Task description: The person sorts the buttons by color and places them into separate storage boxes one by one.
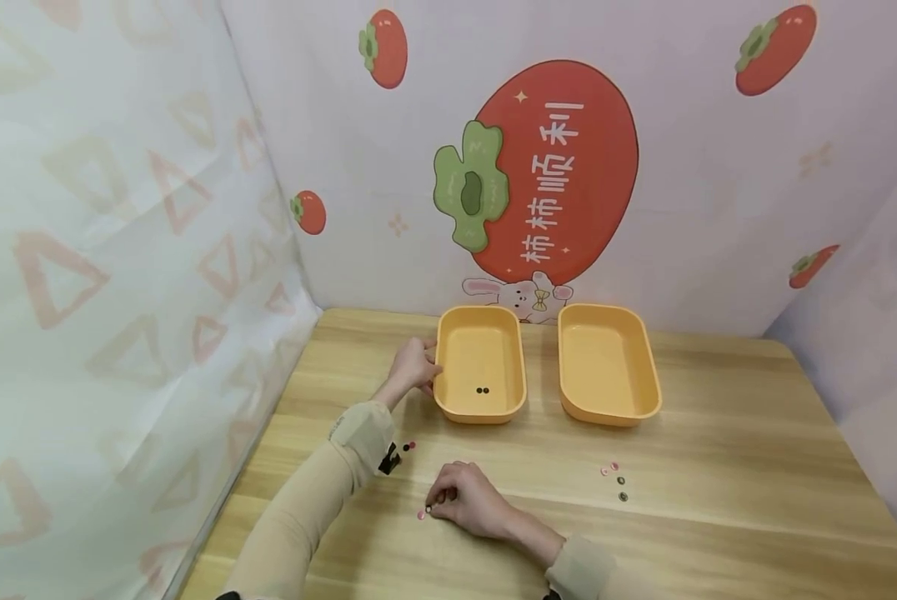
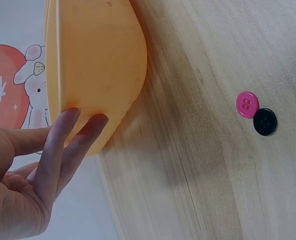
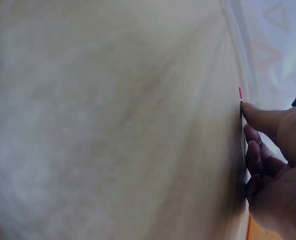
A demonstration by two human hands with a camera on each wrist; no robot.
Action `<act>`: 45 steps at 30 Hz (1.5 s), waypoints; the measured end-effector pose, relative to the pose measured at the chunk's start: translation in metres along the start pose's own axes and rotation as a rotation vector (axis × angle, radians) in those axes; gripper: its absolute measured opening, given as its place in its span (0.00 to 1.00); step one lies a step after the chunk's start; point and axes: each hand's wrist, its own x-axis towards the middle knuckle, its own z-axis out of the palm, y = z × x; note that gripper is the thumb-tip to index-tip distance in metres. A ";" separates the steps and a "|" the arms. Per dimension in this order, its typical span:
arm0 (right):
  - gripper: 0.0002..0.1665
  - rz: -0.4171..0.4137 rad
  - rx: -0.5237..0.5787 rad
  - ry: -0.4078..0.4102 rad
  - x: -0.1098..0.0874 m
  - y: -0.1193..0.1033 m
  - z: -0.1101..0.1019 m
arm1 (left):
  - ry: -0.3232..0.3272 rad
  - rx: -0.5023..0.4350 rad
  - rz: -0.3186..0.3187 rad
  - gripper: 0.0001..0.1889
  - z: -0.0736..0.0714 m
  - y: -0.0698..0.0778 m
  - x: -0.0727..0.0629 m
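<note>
My left hand (image 1: pixel 413 367) grips the left side of an orange tray (image 1: pixel 481 417), thumb at the rim and fingers against its outer wall. Two dark buttons (image 1: pixel 479 390) lie side by side inside this tray, towards its near end. Lower down, my right hand (image 1: pixel 469 500) pinches a small black button (image 1: pixel 428 508) at the tabletop, its other fingers curled. Just beside those fingertips lies a pink button (image 1: pixel 421 515). In the left wrist view a magenta button (image 2: pixel 247 104) touches a black four-hole button (image 2: pixel 265 122) on the table.
A second orange tray (image 1: pixel 609 367) stands to the right of the first, with a gap between them. In front of it, pink buttons (image 1: pixel 614 467) and dark green buttons (image 1: pixel 623 497) lie on the wooden table (image 1: pixel 734 433). A patterned wall covering borders the table behind and at left.
</note>
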 end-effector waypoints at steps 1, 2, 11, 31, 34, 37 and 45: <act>0.08 0.006 -0.001 -0.001 -0.002 0.000 0.002 | -0.003 -0.001 0.003 0.36 0.002 -0.001 -0.001; 0.08 0.016 0.001 -0.002 -0.004 0.000 0.005 | -0.006 -0.003 0.001 0.36 0.004 -0.003 -0.003; 0.09 0.001 -0.012 -0.014 -0.022 -0.003 0.019 | -0.027 0.003 -0.013 0.36 0.013 -0.019 -0.013; 0.07 0.130 0.313 0.175 -0.029 0.011 -0.053 | -0.020 -0.013 -0.014 0.35 0.008 -0.015 -0.006; 0.08 0.125 0.287 0.248 -0.028 0.010 -0.071 | -0.021 -0.013 -0.008 0.35 0.008 -0.015 -0.005; 0.08 0.112 0.263 0.330 -0.023 0.011 -0.090 | -0.022 -0.013 0.001 0.35 0.006 -0.012 -0.004; 0.07 0.069 0.226 0.510 0.001 0.024 -0.131 | -0.005 -0.002 0.017 0.35 0.000 -0.002 0.003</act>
